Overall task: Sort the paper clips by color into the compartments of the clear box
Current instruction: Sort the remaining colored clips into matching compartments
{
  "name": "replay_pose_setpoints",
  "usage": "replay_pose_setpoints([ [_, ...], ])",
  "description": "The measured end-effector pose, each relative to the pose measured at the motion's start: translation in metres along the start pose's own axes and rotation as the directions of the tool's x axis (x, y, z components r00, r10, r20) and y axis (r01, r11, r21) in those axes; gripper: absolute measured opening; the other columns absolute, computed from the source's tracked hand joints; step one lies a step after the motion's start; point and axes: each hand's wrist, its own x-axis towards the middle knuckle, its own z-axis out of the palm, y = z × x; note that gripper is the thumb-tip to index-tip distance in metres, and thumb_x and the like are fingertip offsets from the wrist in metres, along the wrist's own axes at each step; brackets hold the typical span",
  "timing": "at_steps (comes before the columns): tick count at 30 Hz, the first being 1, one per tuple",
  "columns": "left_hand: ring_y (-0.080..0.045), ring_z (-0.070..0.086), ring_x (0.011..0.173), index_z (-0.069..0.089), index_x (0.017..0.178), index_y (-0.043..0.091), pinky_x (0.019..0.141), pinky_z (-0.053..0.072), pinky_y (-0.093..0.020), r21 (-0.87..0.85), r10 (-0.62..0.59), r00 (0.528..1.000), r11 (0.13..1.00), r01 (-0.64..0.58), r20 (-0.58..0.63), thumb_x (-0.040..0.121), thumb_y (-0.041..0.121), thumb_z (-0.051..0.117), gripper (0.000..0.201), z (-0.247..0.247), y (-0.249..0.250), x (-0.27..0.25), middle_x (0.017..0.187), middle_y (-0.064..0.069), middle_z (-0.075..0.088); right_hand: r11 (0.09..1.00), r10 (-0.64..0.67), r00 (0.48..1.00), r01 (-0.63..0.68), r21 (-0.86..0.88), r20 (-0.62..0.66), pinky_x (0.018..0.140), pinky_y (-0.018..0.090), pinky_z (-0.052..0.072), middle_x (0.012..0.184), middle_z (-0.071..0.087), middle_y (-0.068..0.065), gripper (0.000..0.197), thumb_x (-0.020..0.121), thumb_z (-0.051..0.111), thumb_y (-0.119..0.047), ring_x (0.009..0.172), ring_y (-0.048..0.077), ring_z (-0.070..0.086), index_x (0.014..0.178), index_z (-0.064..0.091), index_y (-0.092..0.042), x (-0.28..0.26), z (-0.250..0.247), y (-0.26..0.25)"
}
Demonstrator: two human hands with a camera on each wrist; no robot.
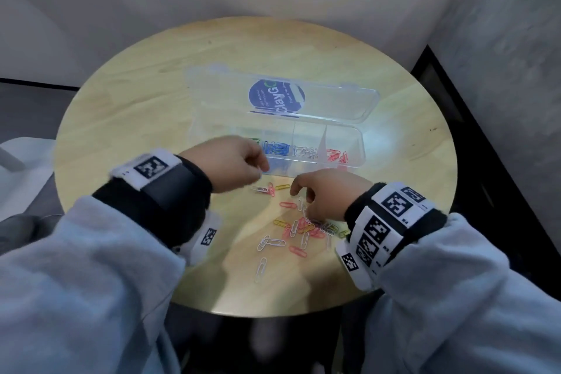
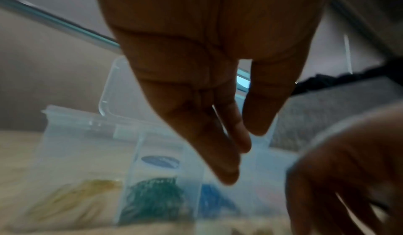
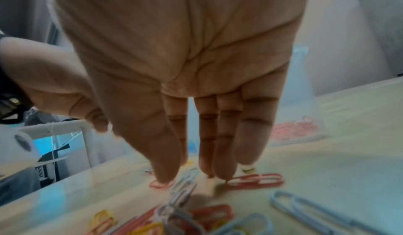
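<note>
We count one clear box (image 1: 358,146) with its lid open on the round table (image 1: 127,106), holding yellow, green, blue, white and red clips in five separate compartments. Roughly twenty loose paper clips (image 1: 299,229) lie just in front of it; the tangle blurs our count. Our left hand (image 1: 230,162) hovers by the box's near edge, fingers relaxed and holding nothing. Our right hand (image 3: 185,76) points straight fingers down, tips touching the table among the loose clips.
</note>
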Motion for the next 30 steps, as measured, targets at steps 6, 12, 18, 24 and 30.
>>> replay_pose_setpoints([
  [6,-0.021,0.055,0.111,0.056,0.123,0.022,0.083,0.042,-0.027,0.443,-0.050,0.996,0.897,0.014,0.069,0.087,0.011,0.048,0.039,0.039,0.000,0.001,0.124,-0.003,0.056,0.996,-0.026,1.000,0.026,-0.080,-0.008,0.066,0.026,0.044,0.089,0.057,-0.004,0.026,0.076,0.061,-0.005,0.083,0.019,0.052,0.095,0.055,-0.023,0.006,0.004,-0.001],
  [12,-0.020,0.049,0.084,0.056,0.108,0.017,0.068,0.036,-0.028,0.457,-0.077,0.997,0.887,0.069,-0.001,0.090,0.011,0.051,0.020,0.037,0.000,0.007,0.106,-0.005,0.061,0.990,-0.063,0.998,0.065,-0.126,0.022,0.051,0.017,0.033,0.086,0.057,-0.004,0.013,0.080,0.059,-0.009,0.079,0.017,0.050,0.081,0.053,-0.021,0.004,0.003,0.001],
  [18,-0.024,0.058,0.101,0.058,0.109,0.014,0.070,0.039,-0.028,0.484,-0.112,0.994,0.870,0.096,0.006,0.090,0.013,0.052,0.020,0.039,0.002,0.013,0.111,-0.006,0.063,0.985,-0.069,0.996,0.078,-0.152,0.061,0.053,0.020,0.036,0.082,0.055,-0.003,0.011,0.080,0.057,-0.009,0.078,0.018,0.051,0.079,0.053,-0.020,0.003,0.005,0.002],
  [24,-0.024,0.062,0.099,0.065,0.107,0.011,0.070,0.041,-0.026,0.498,-0.155,0.987,0.860,0.113,0.044,0.089,0.015,0.051,0.023,0.040,0.000,0.015,0.109,-0.006,0.066,0.986,-0.036,0.994,0.052,-0.159,0.105,0.064,0.025,0.044,0.081,0.057,0.000,0.006,0.080,0.056,-0.011,0.077,0.020,0.053,0.080,0.059,-0.016,0.003,0.006,0.001],
  [30,-0.023,0.064,0.087,0.069,0.089,0.012,0.064,0.044,-0.026,0.396,-0.191,0.979,0.906,0.148,0.070,0.078,0.014,0.056,0.017,0.037,-0.006,0.006,0.093,-0.006,0.070,0.997,-0.010,0.999,0.013,-0.075,0.048,0.059,0.023,0.044,0.073,0.055,-0.003,0.010,0.077,0.063,-0.014,0.072,0.017,0.053,0.070,0.055,-0.017,0.000,0.006,0.005],
])
